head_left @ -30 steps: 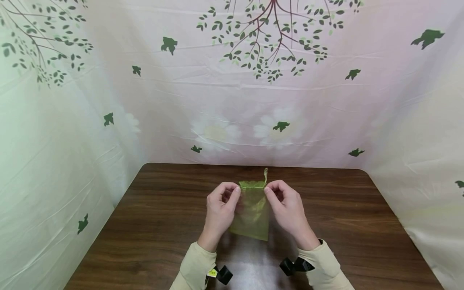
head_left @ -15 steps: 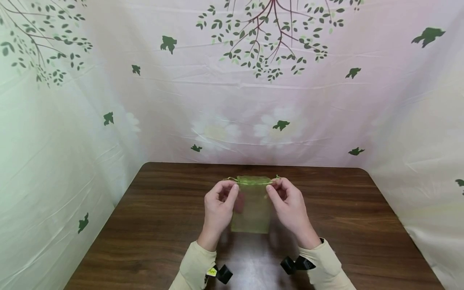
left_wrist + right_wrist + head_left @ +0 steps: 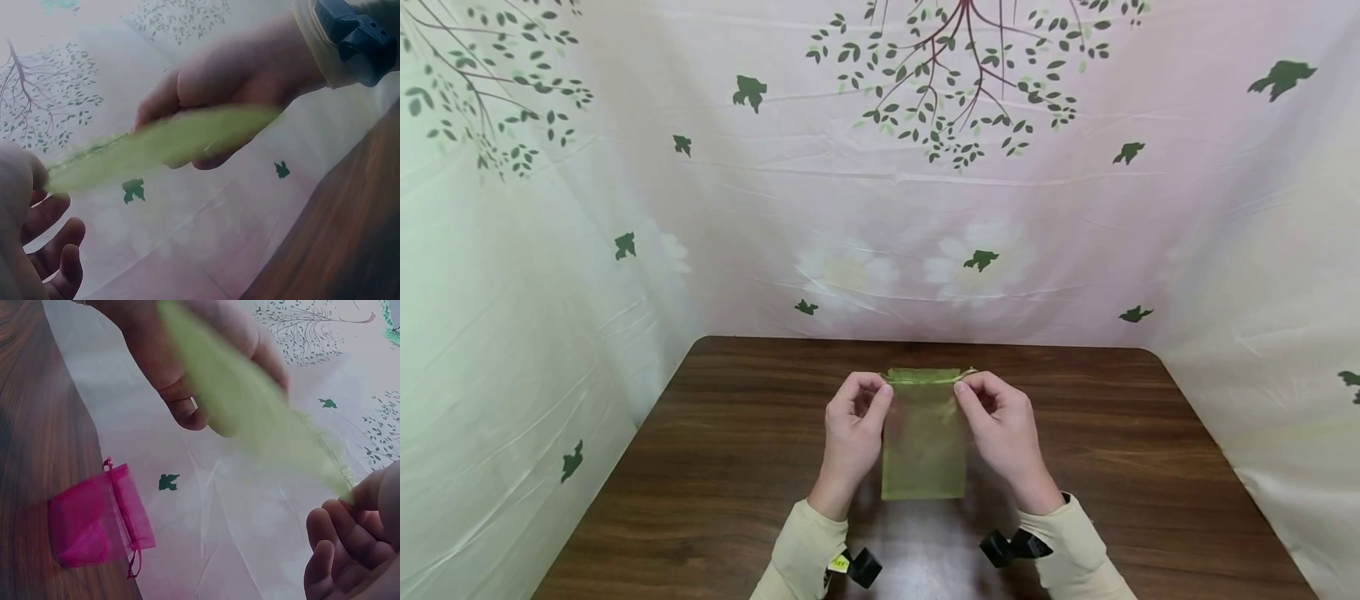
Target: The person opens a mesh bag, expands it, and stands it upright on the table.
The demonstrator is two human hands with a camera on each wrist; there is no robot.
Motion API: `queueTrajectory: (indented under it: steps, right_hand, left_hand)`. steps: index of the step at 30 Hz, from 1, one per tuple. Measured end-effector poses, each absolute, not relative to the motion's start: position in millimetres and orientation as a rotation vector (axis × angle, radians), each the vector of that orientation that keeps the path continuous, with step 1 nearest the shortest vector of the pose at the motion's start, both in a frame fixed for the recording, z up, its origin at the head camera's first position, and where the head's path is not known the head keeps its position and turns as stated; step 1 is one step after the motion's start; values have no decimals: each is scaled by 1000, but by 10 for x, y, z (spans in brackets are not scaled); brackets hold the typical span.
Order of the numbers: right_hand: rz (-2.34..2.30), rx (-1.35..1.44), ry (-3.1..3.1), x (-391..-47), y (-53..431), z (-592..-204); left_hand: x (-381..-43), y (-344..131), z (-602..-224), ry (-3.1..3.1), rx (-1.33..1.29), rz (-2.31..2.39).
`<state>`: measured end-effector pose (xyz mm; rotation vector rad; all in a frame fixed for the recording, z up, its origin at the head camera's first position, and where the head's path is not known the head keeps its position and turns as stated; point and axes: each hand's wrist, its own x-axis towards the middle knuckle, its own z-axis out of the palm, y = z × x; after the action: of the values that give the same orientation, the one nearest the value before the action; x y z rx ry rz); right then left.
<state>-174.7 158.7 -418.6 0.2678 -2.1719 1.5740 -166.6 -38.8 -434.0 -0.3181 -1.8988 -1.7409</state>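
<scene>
A sheer yellow-green drawstring pouch (image 3: 923, 442) hangs flat and upright between my two hands above the table. My left hand (image 3: 853, 429) pinches its upper left corner at the drawstring between thumb and forefinger. At the opposite corner my right hand (image 3: 1006, 433) pinches in the same way. The pouch's top edge is stretched straight, and a bit of cord shows by the right fingertips. In both wrist views the pouch (image 3: 169, 140) appears edge-on and blurred. Its see-through cloth shows no clear contents.
A pink drawstring pouch (image 3: 100, 519) appears near the table edge in the right wrist view; I do not see it in the head view. The dark wooden table (image 3: 737, 467) is enclosed by printed cloth walls (image 3: 880, 208). Black cameras sit on both wrists.
The pouch has gone from slanted and bunched at the top to straight and flat, its lower edge swinging. The cord loop that stood up at the right has dropped. Both hands have barely moved.
</scene>
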Motion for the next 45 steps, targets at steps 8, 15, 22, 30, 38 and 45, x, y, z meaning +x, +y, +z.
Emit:
queueTrajectory:
  steps: [8,15,22,30,38,45]
  right_hand:
    - [1642,281,-2117,-1737,1592,-4187]
    - [1742,323,-2095,-1755,1632,-4168]
    - [1723,494,-2191,-1758,1662,-4208]
    - [1719,471,-2151,-1780,1656,-4190]
    - [1735,461,-2130,-1790,1676,-4159]
    - [1719,575,-2172,-1756,1706,-4203]
  left_hand:
    - [-1660,-379,-4353,-1861,-308,-1769]
    - [-1657,-349,-4384,-1829,-338,-1828]
    - [-1670,-352,-4380,-1775,-370,-1832]
    - [-1661,-359,-4417,-1859,-365,-1837]
    - [-1633,-363,-4419,-1890,-394,-1863]
    - [-1667,-370,-4369,-1818,-287,-1820]
